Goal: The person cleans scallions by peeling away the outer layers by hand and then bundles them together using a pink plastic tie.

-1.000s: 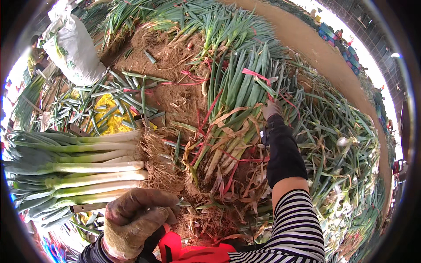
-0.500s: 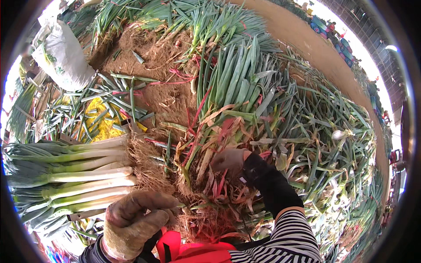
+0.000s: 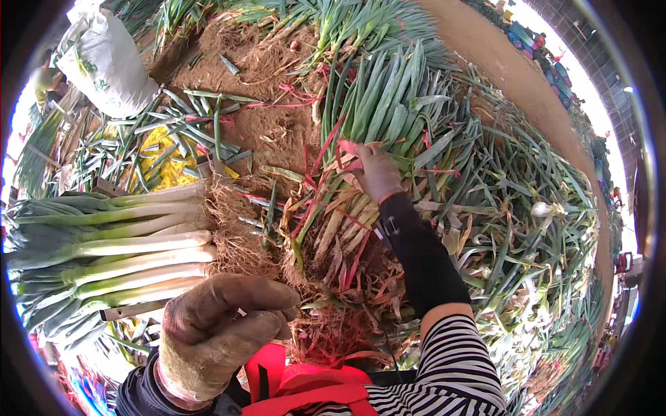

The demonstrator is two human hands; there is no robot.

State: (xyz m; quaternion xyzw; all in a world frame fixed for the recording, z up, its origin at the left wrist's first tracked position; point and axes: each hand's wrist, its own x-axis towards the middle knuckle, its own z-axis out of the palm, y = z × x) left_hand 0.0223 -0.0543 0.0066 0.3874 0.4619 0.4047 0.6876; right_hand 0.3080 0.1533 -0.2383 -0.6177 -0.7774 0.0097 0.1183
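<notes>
My right hand, in a greyish glove, reaches forward over a bundle of loose leeks. Its fingers close on a red plastic strip at the bundle's pale stems, among dry leaves. My left hand, in a stained, dirty glove, is raised close in at lower left. Its fingers are curled toward the thumb, and whatever may be between them is hidden. Just beyond it, trimmed leeks lie side by side across a metal-edged support, white stems and brown roots to the right.
A full white sack stands at far left. Cut leaf pieces lie around a yellow sheet. Heaped leeks and leaves fill the right side. Red strips lie on the ground near me. A bare dirt path runs behind.
My right hand has moved forward from the lower stems to the red strip higher on the bundle. The left hand stays curled in nearly the same place.
</notes>
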